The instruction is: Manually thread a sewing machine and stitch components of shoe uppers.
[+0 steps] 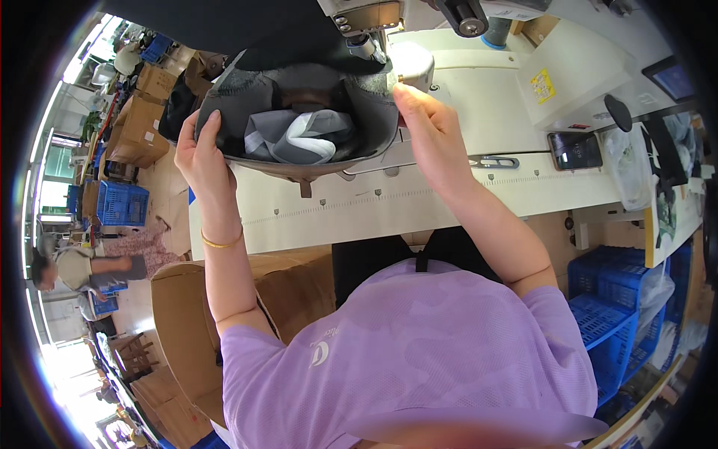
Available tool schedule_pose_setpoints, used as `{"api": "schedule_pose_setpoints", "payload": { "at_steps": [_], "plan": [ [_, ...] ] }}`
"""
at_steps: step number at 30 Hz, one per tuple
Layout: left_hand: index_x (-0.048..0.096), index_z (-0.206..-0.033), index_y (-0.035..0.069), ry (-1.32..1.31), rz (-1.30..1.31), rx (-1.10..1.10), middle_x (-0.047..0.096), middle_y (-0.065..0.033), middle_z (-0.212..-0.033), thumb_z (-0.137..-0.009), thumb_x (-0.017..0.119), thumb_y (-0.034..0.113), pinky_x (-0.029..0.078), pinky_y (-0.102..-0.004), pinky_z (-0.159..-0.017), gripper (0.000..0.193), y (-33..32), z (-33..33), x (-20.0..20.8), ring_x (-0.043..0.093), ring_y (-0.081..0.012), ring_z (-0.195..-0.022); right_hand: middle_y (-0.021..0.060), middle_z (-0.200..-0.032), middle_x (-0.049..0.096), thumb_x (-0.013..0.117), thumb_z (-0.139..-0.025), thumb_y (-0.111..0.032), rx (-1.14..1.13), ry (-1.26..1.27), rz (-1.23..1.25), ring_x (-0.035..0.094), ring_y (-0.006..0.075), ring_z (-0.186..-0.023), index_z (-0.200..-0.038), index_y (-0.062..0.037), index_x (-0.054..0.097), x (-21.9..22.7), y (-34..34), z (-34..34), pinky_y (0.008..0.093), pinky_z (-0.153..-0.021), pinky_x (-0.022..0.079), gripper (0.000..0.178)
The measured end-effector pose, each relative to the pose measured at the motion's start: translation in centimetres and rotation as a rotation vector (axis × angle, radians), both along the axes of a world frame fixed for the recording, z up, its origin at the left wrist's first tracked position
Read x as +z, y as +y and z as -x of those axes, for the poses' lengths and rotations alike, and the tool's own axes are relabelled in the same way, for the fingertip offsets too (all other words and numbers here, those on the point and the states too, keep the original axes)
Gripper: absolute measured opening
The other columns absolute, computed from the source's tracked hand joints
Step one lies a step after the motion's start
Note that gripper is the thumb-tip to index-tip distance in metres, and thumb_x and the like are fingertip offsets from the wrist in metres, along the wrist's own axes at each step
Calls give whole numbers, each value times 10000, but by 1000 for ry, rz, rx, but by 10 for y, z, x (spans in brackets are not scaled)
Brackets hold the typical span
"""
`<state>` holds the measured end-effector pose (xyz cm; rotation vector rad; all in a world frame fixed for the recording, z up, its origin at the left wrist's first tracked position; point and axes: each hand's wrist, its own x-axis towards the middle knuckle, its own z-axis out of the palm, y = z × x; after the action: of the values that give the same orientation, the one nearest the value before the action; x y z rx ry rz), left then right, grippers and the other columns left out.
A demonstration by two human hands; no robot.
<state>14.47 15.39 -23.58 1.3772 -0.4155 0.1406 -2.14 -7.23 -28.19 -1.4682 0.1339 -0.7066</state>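
Note:
A dark grey fabric piece, shaped like an open bag or cap [299, 123], lies under the head of a sewing machine [374, 19]. Grey and white lining folds show inside it. My left hand [200, 150] grips its left rim, fingers curled over the edge. My right hand [422, 123] pinches its right rim beside the needle area. Both forearms reach up from the lower edge; a gold bangle sits on my left wrist.
The white sewing table [479, 187] carries small scissors [495, 162] and a phone [574, 150]. A brown cardboard box [187, 314] stands at my left, blue crates [609, 314] at my right. Another person [71, 266] bends at far left among boxes.

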Motion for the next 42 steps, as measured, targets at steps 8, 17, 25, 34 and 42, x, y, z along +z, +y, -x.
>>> {"api": "schedule_pose_setpoints", "payload": {
  "at_steps": [8,17,25,34,42],
  "plan": [
    [649,-1066,-65,-7,38,2,701,-94,-976,-917,616,25,509,-231,-787,178,-7,-8,-3,655,-128,-844,-61,-572,351,525,-1015,-264,20,141,63,331,25,-534,-793,-52,513,18,5,7,262,-464,262,308],
    [676,-1085,-34,-9,24,-34,703,-35,-973,-914,619,46,475,-203,-785,197,-3,-10,-8,624,-77,-858,-46,-677,476,565,-995,-211,-122,126,132,398,15,-645,-973,3,631,12,8,5,217,-546,310,225],
    [701,-1015,-14,185,-23,-120,681,8,-856,-892,657,67,438,-205,-665,154,-1,-10,-9,576,-50,-754,62,-990,638,601,-973,-105,-84,74,219,609,87,-806,-1185,37,630,2,4,18,235,-735,521,257],
    [752,-910,39,-533,-840,588,733,-111,-868,-765,731,301,528,-348,-739,300,14,-270,47,678,-259,-818,115,-1099,670,587,-956,-53,212,88,295,671,152,-857,-1117,32,656,1,34,21,255,-723,542,194],
    [645,-1147,18,-396,-1228,950,687,-187,-1125,-857,637,463,507,-430,-901,531,36,-285,62,657,-378,-1030,130,-1104,688,596,-941,-35,257,209,442,688,178,-852,-1068,25,674,-30,26,34,281,-716,563,161]
  ]
}}
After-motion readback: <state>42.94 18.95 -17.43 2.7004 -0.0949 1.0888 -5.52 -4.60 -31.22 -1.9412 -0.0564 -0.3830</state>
